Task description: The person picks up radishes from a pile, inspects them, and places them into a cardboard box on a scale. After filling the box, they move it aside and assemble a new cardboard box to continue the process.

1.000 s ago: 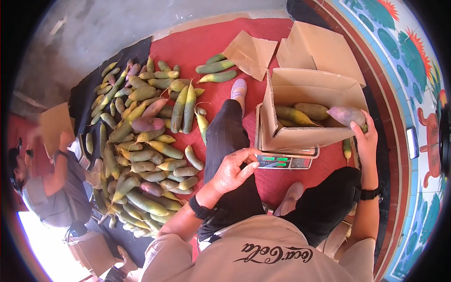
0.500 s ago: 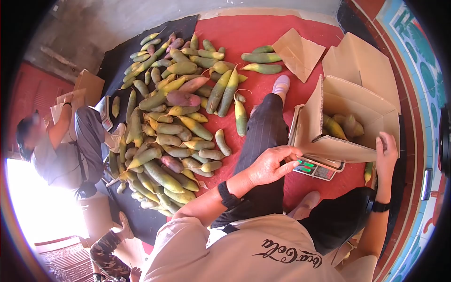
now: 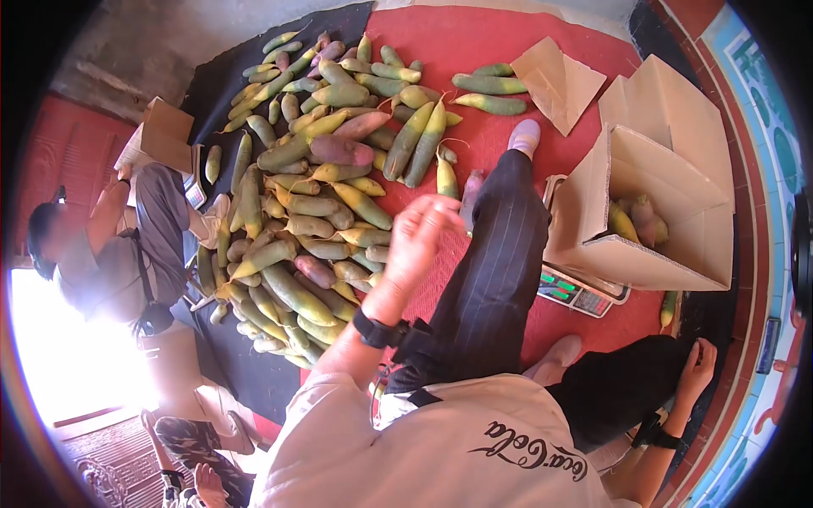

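My left hand (image 3: 419,237), a dark band at its wrist, hovers at the right edge of a heap of green radishes (image 3: 292,292). Its fingers are loosely bent and apart, with nothing visible in them. Just beyond the fingertips lies a yellow-green radish (image 3: 446,176). My right hand (image 3: 696,368) rests on my right knee, fingers stretched out and holding nothing. Between my legs and the wall, an open cardboard box (image 3: 580,207) stands on a digital scale (image 3: 584,298) with lit green digits. A few radishes (image 3: 648,224) show inside the box.
A loose cardboard piece (image 3: 559,83) lies on the red mat (image 3: 406,309) beside several radishes (image 3: 489,85). On the left, a person (image 3: 106,245) sits by another carton (image 3: 161,135) and scale. Another person's hand (image 3: 209,487) shows at lower left. A tiled wall borders the right.
My left hand has moved left from the scale and box to the edge of the heap. My right hand has left the box rim and come down onto my knee. The view has shifted slightly.
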Tool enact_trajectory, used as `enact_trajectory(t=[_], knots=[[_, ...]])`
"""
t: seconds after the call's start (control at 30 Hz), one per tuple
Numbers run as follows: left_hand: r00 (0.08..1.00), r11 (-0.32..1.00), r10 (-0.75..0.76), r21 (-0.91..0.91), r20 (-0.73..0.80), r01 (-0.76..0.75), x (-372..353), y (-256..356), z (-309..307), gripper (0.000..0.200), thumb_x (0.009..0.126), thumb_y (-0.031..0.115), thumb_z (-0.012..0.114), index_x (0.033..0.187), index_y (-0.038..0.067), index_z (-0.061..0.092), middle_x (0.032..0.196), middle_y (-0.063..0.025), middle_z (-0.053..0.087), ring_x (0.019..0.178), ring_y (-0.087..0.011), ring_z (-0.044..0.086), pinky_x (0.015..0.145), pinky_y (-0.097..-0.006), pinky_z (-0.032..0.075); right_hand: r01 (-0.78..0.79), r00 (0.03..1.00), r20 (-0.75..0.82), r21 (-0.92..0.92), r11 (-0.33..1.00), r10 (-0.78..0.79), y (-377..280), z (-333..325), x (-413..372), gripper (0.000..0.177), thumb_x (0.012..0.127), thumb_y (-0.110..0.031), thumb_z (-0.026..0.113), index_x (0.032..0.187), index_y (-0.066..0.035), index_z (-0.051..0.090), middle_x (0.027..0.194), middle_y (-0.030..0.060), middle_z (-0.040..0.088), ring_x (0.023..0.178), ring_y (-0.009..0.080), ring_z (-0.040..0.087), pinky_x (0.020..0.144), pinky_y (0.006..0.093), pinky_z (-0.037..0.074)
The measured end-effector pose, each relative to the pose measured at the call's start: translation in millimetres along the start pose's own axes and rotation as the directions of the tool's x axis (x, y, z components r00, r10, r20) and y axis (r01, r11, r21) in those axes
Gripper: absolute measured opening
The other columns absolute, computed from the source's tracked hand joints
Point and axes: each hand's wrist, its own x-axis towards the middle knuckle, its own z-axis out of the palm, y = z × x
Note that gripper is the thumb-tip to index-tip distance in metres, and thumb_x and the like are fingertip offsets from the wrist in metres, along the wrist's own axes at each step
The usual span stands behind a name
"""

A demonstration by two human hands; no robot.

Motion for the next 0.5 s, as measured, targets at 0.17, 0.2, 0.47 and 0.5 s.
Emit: enact_trajectory(t=[0.17, 0.2, 0.47, 0.5], knots=[[0.919, 0.943, -0.182, 0.203, -0.35, 0.264, 10.7, -70.9, -102.8, 0.027, 0.089, 0.028, 0.052, 0.099, 0.003, 0.06, 0.09, -0.0062, 0.064, 0.081, -0.0137, 0.06, 0.072, -0.0259, 0.046, -0.085, 0.996, -0.028, 0.049, 0.995, 0.087, 10.7, 13.9, -12.6, 0.015, 0.089, -0.01, 0.051, 0.096, 0.001, 0.058, 0.092, 0.0138, 0.06, 0.086, 0.028, 0.059, 0.076, 0.0326, 0.046], [0.886, 0.922, -0.258, 0.174, -0.385, 0.345, 6.6, -87.2, -124.1, 0.029, 0.086, 0.029, 0.055, 0.101, 0.004, 0.06, 0.09, -0.0061, 0.064, 0.081, -0.0142, 0.06, 0.07, -0.0269, 0.046, -0.088, 0.996, -0.024, 0.046, 0.995, 0.089, 11.1, 13.5, -12.7, 0.015, 0.089, -0.01, 0.051, 0.096, 0.001, 0.058, 0.092, 0.0138, 0.06, 0.086, 0.028, 0.059, 0.076, 0.0326, 0.046], [0.794, 0.347, -0.249, 0.714, -0.555, 0.608, -42.0, -218.2, -222.1, 0.05, 0.075, 0.04, 0.059, 0.109, 0.003, 0.06, 0.104, -0.0233, 0.06, 0.1, -0.0371, 0.056, 0.088, -0.0407, 0.044, -0.087, 0.996, -0.001, 0.024, 0.996, 0.087, 8.4, 16.4, -9.1, 0.015, 0.09, -0.012, 0.05, 0.095, 0.001, 0.058, 0.091, 0.0132, 0.06, 0.085, 0.027, 0.059, 0.076, 0.0323, 0.045], [0.771, 0.297, -0.271, 0.712, -0.576, 0.636, -49.8, -221.4, -218.2, 0.052, 0.075, 0.041, 0.06, 0.111, 0.003, 0.058, 0.106, -0.0221, 0.06, 0.102, -0.0361, 0.056, 0.089, -0.0399, 0.044, -0.086, 0.996, 0.002, 0.019, 0.996, 0.086, 8.1, 16.0, -8.5, 0.015, 0.09, -0.012, 0.05, 0.095, 0.001, 0.058, 0.091, 0.0132, 0.06, 0.085, 0.027, 0.059, 0.076, 0.0323, 0.045]])
